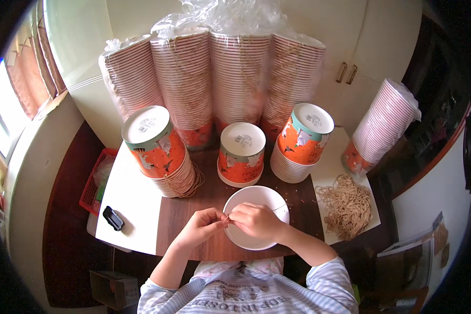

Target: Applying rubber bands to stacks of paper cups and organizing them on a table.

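Both hands meet over a round white paper bucket (271, 242) near the table's front edge. My left hand (200, 227) is closed, thumb and forefinger pinched at the bucket's left rim. Its fingertips touch those of my right hand (257, 220), which is closed above the bucket's opening. Between the fingertips is a small tan bit, apparently string, mostly hidden by the fingers. A thin pale string (280, 207) runs out from my right hand across the bucket's right rim. To the right lies a tangled heap of tan string (346, 208) on a white surface.
Upturned orange paper buckets stand at the left (162, 152), middle (240, 166) and right (304, 146); string loops hang on the left stack. Tall plastic-wrapped bucket stacks (240, 78) stand behind, another (384, 123) far right. A small black case (113, 218) lies left.
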`<state>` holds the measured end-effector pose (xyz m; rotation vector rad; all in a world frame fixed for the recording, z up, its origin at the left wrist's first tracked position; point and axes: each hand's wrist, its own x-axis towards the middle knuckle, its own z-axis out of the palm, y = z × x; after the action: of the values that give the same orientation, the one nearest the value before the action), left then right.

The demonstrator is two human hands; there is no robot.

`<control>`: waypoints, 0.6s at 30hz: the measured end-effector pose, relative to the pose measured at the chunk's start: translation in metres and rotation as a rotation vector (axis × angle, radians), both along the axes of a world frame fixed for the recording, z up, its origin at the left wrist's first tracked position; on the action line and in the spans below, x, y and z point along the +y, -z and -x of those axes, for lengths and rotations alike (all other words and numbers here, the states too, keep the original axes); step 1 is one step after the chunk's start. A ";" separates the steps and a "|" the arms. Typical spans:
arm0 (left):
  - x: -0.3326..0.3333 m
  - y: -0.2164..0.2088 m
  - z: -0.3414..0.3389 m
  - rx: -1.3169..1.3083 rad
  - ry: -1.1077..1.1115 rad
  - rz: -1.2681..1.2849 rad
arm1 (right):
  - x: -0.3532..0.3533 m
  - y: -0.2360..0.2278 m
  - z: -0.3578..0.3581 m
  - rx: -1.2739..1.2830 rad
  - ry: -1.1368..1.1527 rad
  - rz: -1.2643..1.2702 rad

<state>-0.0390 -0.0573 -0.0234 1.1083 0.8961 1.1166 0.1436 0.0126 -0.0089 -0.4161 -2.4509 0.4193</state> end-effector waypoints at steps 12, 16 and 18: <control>0.002 0.011 0.012 -0.028 -0.033 0.017 | -0.033 -0.013 -0.001 -0.067 -0.003 -0.169; 0.000 0.013 0.012 0.028 -0.059 -0.011 | -0.032 -0.009 0.003 -0.101 0.000 -0.165; -0.003 0.014 0.012 0.133 -0.090 -0.019 | -0.025 -0.010 0.005 -0.052 0.117 -0.102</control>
<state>-0.0511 -0.0598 -0.0377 1.1781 1.0500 1.1370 0.1384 -0.0125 0.0012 -0.5295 -2.4706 0.2358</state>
